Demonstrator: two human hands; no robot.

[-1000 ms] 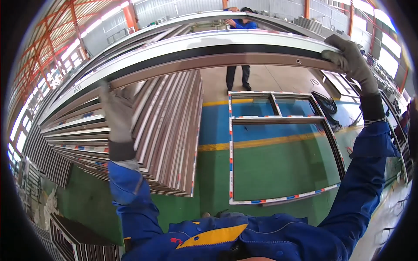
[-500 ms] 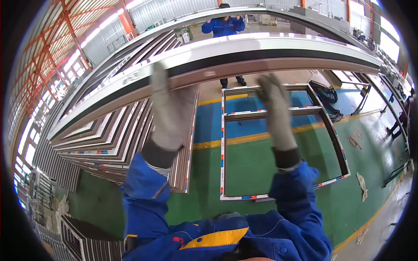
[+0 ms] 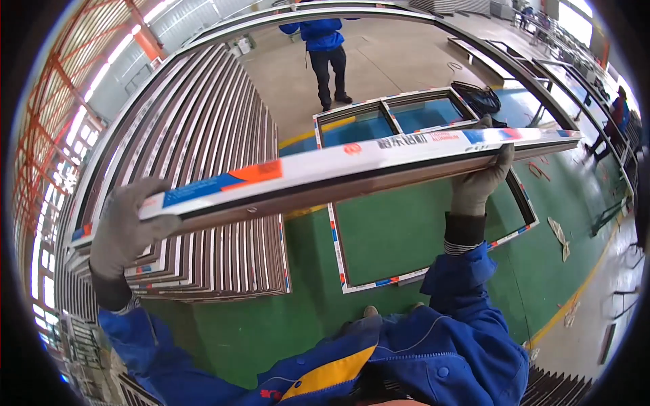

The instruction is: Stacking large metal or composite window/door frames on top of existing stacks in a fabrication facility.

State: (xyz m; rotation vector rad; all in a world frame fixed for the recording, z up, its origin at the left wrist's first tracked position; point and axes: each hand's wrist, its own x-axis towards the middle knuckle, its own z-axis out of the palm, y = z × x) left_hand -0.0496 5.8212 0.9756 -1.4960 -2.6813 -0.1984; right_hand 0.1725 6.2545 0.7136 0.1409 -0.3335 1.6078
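Observation:
A large window frame with brown profiles and white printed film hangs raised before me, and its near bar (image 3: 325, 168) crosses the view from left to right. My left hand (image 3: 125, 227), in a grey glove, is closed round the left part of this bar, thumb below the film. Farther right, my gloved right hand (image 3: 479, 181) grips the same bar from beneath, with fingertips showing over its upper side. Opposite me, a person in blue (image 3: 323, 42) stands at the far bar; that person's hands are mostly cut off by the picture's upper edge.
On my left stands a deep stack of similar frames (image 3: 233, 264). A divided frame (image 3: 337, 247) lies over the green and blue floor beneath the raised one. A black bundle (image 3: 479, 100) sits by its far right corner. Another person (image 3: 617, 116) is at the far right.
My hands, apart and reaching up before, have spread left and right and closed on the near bar. The bar sits lower in view, and its printed film now shows.

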